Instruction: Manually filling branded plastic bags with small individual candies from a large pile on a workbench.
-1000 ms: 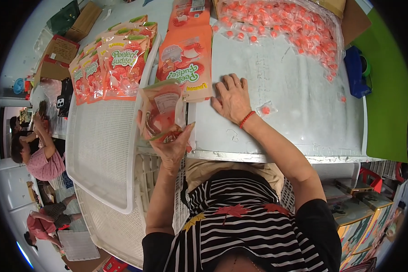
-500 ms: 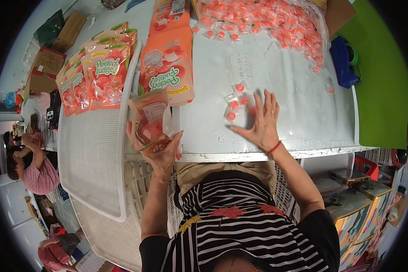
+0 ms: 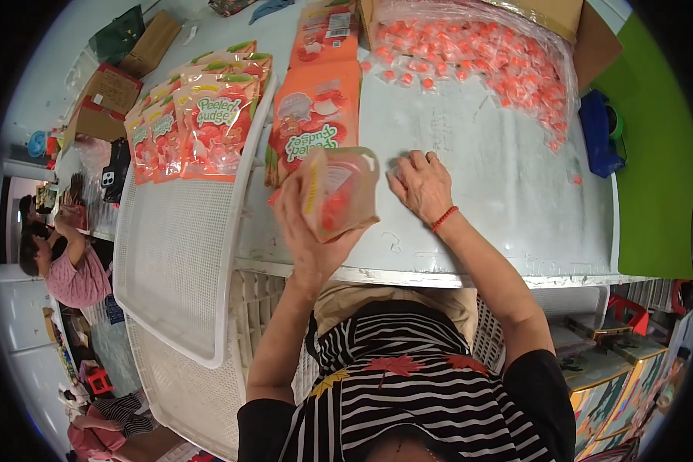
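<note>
My left hand (image 3: 309, 240) grips a clear-windowed pink candy pouch (image 3: 343, 189) from below and the side. The pouch is held tilted above the table's front part, its mouth spread, with red pieces showing inside. To the right of it, my right hand (image 3: 425, 185) rests back-up on the table with its fingers curled under. What lies beneath or within those fingers is hidden. Just behind the pouch lies a stack of flat orange pouches (image 3: 316, 104). Beyond my right hand, a heap of small wrapped red candies (image 3: 470, 46) spills from a plastic-lined carton.
Several filled pouches (image 3: 215, 131) overlap on a white mesh tray (image 3: 173, 246) at the left. A blue tape dispenser (image 3: 599, 135) stands near the table's right edge. One stray candy (image 3: 577, 179) lies close to it. Another person (image 3: 77, 269) works at far left.
My left hand has raised the pouch and brought it rightward over the table. My right hand has gone from spread to curled, and the loose candies beside it no longer show. The view has shifted slightly.
</note>
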`<state>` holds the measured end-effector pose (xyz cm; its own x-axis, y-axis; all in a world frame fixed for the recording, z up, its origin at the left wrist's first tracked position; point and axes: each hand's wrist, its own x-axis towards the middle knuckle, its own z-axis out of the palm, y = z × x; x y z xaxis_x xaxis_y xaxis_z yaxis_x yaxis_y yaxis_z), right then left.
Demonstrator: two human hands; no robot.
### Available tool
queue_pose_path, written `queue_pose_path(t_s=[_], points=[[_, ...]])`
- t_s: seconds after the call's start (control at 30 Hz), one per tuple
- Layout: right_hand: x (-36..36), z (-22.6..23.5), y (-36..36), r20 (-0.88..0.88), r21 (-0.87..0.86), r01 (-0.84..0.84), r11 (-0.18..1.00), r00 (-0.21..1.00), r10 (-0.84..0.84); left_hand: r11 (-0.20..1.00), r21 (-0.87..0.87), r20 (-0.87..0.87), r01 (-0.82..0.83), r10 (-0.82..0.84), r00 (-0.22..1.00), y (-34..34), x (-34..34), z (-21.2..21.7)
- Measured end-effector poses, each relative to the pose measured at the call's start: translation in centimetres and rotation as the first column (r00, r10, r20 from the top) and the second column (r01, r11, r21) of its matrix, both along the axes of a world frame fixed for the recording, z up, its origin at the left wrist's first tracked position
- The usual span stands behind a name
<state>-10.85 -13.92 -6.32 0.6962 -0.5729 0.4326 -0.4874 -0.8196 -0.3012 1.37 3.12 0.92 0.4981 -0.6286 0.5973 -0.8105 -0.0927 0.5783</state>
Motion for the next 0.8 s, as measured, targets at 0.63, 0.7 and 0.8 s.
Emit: queue_pose_path(t_s=[0.63, 0.7, 0.8], points=[[2.3, 16.6, 1.4, -0.041, 0.279, -0.222, 0.934, 0.969, 0.242, 0.99, 0.024, 0.018, 0.141, -0.141, 0.99, -3.5, -1.6, -0.9], [3.1, 15.7, 0.9, 0.054, 0.344, -0.29, 0.893, 0.956, 0.29, 0.99, 0.012, -0.072, 0.138, -0.137, 0.988, -3.9, -1.6, -1.1], [3.2, 16.1, 0.6, 0.028, 0.425, -0.343, 0.838, 0.93, 0.367, 0.994, -0.034, -0.07, 0.105, -0.107, 0.992, -4.4, -1.7, -1.3]])
